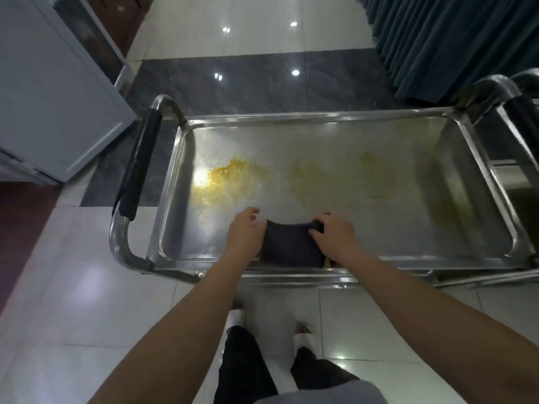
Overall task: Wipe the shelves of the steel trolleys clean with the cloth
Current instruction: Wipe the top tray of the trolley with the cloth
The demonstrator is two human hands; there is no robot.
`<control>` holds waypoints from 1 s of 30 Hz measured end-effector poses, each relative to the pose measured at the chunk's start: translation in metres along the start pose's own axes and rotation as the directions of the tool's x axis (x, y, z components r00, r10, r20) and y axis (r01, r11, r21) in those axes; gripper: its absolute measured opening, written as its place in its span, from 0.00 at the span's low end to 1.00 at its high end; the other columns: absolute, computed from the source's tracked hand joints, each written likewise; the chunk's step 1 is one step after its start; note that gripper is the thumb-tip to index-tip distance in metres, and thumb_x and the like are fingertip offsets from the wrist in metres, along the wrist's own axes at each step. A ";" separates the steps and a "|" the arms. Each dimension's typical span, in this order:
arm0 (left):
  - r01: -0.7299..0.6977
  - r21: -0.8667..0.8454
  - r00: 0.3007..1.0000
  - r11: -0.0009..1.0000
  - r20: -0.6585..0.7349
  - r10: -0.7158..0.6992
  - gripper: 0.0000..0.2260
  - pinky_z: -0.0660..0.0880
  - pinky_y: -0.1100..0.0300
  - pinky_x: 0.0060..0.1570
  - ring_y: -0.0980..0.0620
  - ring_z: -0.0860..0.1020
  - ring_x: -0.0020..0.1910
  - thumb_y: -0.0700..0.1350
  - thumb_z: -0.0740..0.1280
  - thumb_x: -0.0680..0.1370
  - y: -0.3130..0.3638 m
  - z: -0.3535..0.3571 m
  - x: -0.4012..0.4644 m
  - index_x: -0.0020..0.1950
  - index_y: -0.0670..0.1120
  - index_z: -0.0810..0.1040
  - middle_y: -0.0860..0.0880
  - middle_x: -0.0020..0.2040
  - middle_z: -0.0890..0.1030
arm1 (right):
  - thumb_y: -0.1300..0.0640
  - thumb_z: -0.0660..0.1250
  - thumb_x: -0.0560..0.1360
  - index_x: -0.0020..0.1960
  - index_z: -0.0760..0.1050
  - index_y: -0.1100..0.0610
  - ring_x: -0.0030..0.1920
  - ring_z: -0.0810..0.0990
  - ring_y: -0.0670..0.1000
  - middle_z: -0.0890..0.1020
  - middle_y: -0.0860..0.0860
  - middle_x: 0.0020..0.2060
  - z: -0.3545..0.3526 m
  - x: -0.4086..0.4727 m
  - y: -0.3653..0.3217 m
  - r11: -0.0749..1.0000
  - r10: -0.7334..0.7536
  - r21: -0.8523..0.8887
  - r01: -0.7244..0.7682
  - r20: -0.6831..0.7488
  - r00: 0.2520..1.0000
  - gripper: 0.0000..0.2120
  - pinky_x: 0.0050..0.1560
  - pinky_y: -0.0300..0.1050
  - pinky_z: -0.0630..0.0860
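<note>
Both hands are working at the near edge of the trolley's top shelf, one on each side of a dark cloth (291, 243). The left hand (243, 233) is lying against the cloth's left edge with its fingers curled; whether they are gripping the fabric or only resting beside it cannot be told. The right hand (335, 233) is pinching the far right corner of the cloth, its fingers bent over the fabric. The cloth is lying on the shelf between the two hands, its near end draping toward the near rim.

The steel trolley (320, 118) is standing on a tiled floor (73, 287), its shallow shelf showing a bright yellow stain (230, 176) at the left, far of the left hand and apart from the cloth. Fainter yellowish smears (370, 173) are spreading across the middle and right of the shelf. A black padded handle (140, 161) is running along the trolley's left end. At the far right, a second trolley (522, 112) with its own dark handle is standing just beside the first. A dark teal curtain (455, 39) is hanging at the far right, and a pale cabinet (49, 91) is standing at the far left. The person's legs in dark trousers (245, 365) are showing near the bottom.
</note>
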State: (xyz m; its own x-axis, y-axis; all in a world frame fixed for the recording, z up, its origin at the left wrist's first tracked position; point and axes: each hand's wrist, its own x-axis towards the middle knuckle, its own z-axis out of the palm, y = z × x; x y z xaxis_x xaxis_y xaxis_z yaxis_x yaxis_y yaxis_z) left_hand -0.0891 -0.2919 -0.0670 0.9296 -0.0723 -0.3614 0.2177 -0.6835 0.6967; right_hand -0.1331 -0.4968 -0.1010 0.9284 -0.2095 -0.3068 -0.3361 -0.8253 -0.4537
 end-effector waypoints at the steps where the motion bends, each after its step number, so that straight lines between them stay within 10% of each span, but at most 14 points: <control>1: -0.103 0.147 0.992 0.984 -0.057 0.112 0.17 0.73 0.54 0.62 0.46 0.74 0.64 0.45 0.62 0.81 -0.003 0.008 0.000 0.71 0.47 0.72 0.46 0.68 0.76 | 0.49 0.64 0.78 0.61 0.77 0.52 0.59 0.73 0.58 0.76 0.54 0.59 0.007 0.000 0.000 0.998 -0.005 -0.071 0.003 -0.035 0.999 0.14 0.58 0.51 0.70; 3: -0.340 0.387 0.928 0.857 -0.013 0.373 0.23 0.58 0.50 0.75 0.44 0.64 0.75 0.50 0.59 0.82 -0.010 0.030 -0.009 0.76 0.46 0.65 0.46 0.76 0.66 | 0.51 0.64 0.77 0.62 0.75 0.52 0.60 0.72 0.59 0.75 0.54 0.61 0.020 -0.005 -0.002 0.994 -0.034 -0.111 0.018 -0.137 0.990 0.14 0.60 0.54 0.67; 6: -0.446 0.563 0.893 0.696 0.226 0.389 0.29 0.39 0.49 0.77 0.49 0.44 0.80 0.60 0.41 0.82 -0.030 0.063 -0.029 0.81 0.50 0.49 0.49 0.82 0.49 | 0.53 0.64 0.78 0.62 0.75 0.52 0.63 0.72 0.60 0.76 0.56 0.63 0.036 -0.014 0.003 0.987 -0.058 -0.161 0.018 -0.244 0.968 0.14 0.61 0.57 0.66; 22: -0.444 0.631 0.896 0.636 0.329 0.299 0.41 0.20 0.49 0.68 0.55 0.26 0.74 0.76 0.35 0.73 -0.043 0.064 -0.026 0.80 0.54 0.37 0.52 0.80 0.34 | 0.47 0.59 0.80 0.73 0.65 0.51 0.74 0.58 0.60 0.62 0.58 0.74 0.030 -0.023 0.004 0.992 0.084 -0.081 -0.101 -0.198 0.977 0.22 0.70 0.59 0.55; 30: -0.496 0.728 0.848 0.474 0.290 0.443 0.40 0.44 0.44 0.76 0.40 0.57 0.77 0.56 0.69 0.73 -0.062 0.044 -0.054 0.80 0.51 0.53 0.42 0.78 0.61 | 0.58 0.69 0.76 0.62 0.77 0.57 0.65 0.71 0.60 0.76 0.57 0.62 0.010 -0.112 0.037 0.978 0.023 0.209 0.026 -0.225 0.974 0.15 0.65 0.58 0.67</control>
State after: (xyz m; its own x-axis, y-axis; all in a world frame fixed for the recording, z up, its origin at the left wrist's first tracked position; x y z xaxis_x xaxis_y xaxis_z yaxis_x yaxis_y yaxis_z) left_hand -0.1657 -0.2779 -0.1179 0.7990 -0.5745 -0.1775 -0.5741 -0.8167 0.0587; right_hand -0.2509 -0.4992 -0.0920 0.9323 -0.3410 -0.1205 -0.3380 -0.7027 -0.6261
